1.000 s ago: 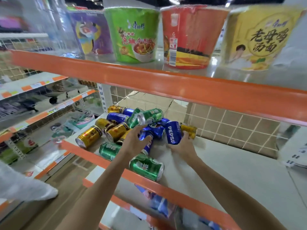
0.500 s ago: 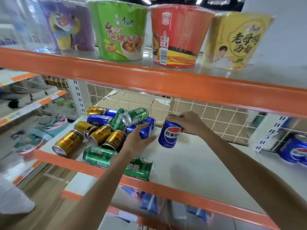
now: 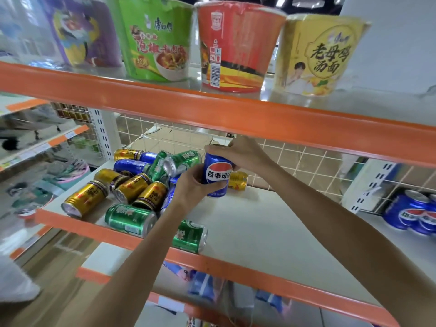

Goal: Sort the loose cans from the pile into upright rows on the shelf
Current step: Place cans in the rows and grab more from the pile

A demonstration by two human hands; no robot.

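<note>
**One head view, close to the shelf**

I have a single wide-angle camera, worn on the head. It faces forward and down at the middle shelf, close enough that both forearms run up from the bottom edge. The can pile sits at about 10 o'clock from frame centre, the upper shelf lip crosses at 12. Straight edges bow toward the corners. No second view exists to overlap with it.

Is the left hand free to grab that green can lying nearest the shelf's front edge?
Probably not yet: the left hand grips the upright blue cola can. The green can itself lies uncovered beside the forearm.
</note>
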